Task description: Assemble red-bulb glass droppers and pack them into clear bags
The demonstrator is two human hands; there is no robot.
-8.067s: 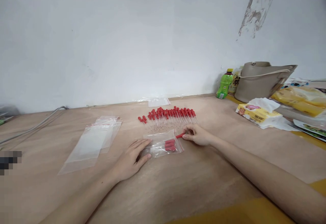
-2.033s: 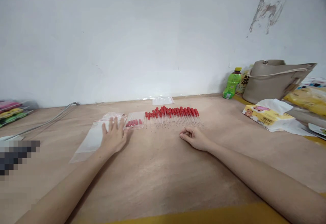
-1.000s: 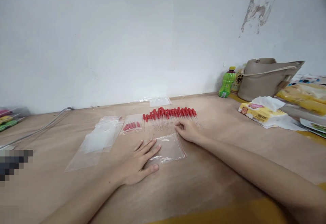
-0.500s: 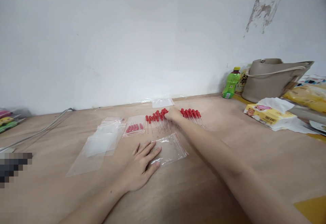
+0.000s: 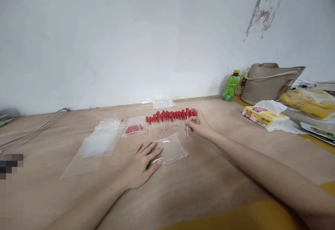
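My left hand (image 5: 142, 162) lies flat with fingers spread, its fingertips on a clear zip bag (image 5: 171, 150) with a red seal line. A row of glass droppers with red rubber bulbs (image 5: 167, 115) stretches behind that bag, their thin tubes pointing towards me. At the row's right end my right hand (image 5: 197, 123) pinches one dropper (image 5: 187, 113), bulb up and tube down. Left of the row, several droppers lie inside another zip bag (image 5: 136, 120). Flat clear bags (image 5: 102, 139) overlap further left.
A white packet (image 5: 163, 104) lies by the wall. To the right stand a green bottle (image 5: 231, 85), a grey-beige bag (image 5: 267, 83) and a yellow tissue pack (image 5: 264, 116). A grey cable (image 5: 44, 129) runs along the left. Brown paper (image 5: 209, 188) covers the table.
My right hand has moved from the middle of the dropper row to its right end and now holds a dropper. My left hand stays on the zip bag. The view has shifted slightly right.
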